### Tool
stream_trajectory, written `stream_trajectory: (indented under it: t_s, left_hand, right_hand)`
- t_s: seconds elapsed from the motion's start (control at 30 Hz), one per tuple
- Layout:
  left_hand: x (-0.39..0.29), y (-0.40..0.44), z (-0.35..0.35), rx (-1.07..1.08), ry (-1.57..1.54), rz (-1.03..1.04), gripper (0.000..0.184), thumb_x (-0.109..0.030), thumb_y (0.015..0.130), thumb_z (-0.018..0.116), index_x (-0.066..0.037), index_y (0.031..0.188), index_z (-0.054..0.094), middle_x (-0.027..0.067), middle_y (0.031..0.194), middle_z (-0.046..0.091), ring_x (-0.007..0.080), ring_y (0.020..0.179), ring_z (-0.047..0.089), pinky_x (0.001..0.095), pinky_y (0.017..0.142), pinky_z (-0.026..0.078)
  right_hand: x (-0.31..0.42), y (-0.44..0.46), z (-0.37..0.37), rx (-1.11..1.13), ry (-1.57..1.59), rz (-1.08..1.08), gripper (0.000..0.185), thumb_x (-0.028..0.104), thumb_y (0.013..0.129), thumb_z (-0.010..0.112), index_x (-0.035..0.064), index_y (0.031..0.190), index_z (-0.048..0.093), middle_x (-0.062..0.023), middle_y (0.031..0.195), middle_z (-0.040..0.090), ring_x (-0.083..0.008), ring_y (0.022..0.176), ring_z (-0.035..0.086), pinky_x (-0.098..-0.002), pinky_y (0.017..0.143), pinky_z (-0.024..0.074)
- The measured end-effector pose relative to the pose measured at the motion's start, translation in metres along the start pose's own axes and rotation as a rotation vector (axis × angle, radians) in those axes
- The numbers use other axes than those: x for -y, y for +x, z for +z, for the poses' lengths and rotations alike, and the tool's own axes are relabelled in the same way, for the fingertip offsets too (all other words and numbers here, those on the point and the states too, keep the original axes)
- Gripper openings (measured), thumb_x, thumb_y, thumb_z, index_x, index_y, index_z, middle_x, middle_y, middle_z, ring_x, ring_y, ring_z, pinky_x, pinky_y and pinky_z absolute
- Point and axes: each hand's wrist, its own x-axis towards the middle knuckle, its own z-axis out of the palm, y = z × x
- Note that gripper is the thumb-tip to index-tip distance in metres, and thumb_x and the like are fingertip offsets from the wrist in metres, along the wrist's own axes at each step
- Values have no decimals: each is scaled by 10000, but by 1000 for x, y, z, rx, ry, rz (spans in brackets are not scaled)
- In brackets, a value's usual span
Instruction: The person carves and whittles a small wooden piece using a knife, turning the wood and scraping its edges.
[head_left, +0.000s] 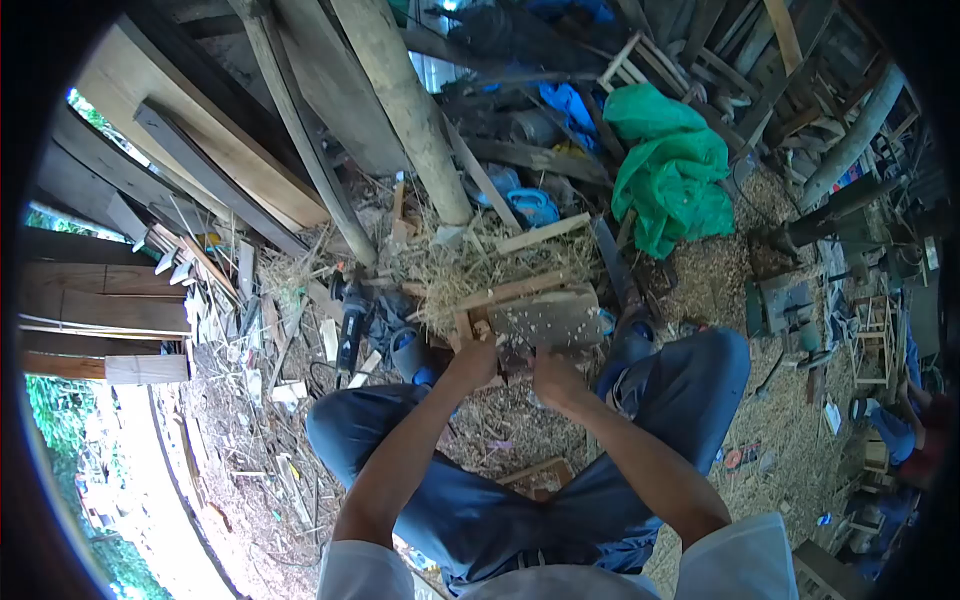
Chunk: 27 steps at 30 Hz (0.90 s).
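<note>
My left hand [475,364] is closed at the near left corner of a dark board [548,322] strewn with pale wood chips. A short light-brown piece of wood [464,326] sticks out beyond its fingers, and the hand appears to grip it. To the right, at the board's near edge, my right hand [560,381] is also closed; what its fingers hold is hidden. Between the two fists a small dark shape shows, too unclear to name. A longer wooden strip [515,290] lies along the board's far side.
A black power tool [350,325] stands left of my feet among wood scraps [290,391]. Beyond are a wooden post [400,110], a green plastic sheet [668,170] and leaning planks [215,120]. Shavings cover the ground. Another person [905,440] is at the far right.
</note>
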Motion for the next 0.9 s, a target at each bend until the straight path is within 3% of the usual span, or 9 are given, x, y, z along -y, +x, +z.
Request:
stream_trajectory:
  t_s: [0.17,0.33,0.43,0.6,0.73,0.9]
  left_hand:
    - [6,2,16,-99,56,12,225,-102,818,512,66,945,434,230,712,608,406,684,611,469,625,499]
    - [6,0,18,-136,132,73,199,-94,823,491,56,942,435,227,690,607,393,657,617,466,617,509]
    - [4,2,17,-94,65,-3,207,-106,821,488,49,950,439,222,682,613,384,651,621,461,632,512]
    - [-2,2,8,-65,223,28,204,-93,827,473,36,983,448,189,643,624,346,660,639,458,797,452]
    - [2,5,15,-80,122,-38,199,-90,834,460,29,994,452,187,635,624,344,658,641,462,890,384]
    - [2,4,17,-88,150,-15,208,-100,839,467,18,1009,448,184,642,627,350,676,641,479,930,352]
  right_hand:
    - [5,0,16,-48,-53,-62,289,187,936,388,-83,1039,389,-324,870,586,-478,779,590,-502,664,492]
    - [15,-2,8,44,-154,-24,195,78,863,448,-71,982,411,-286,854,604,-437,821,613,-476,679,514]
    - [14,3,21,-22,-199,-30,209,18,800,486,-67,978,416,-289,836,605,-408,791,631,-453,657,529]
    - [14,15,22,-19,-234,-85,208,22,800,482,-63,981,426,-289,804,615,-392,741,643,-445,617,537]
    - [13,25,28,23,-234,-8,212,35,826,451,-71,1008,433,-267,772,626,-393,723,645,-459,604,534]
    - [9,32,36,-18,-183,47,209,60,861,399,-43,1039,435,-267,780,624,-406,734,638,-476,616,527]
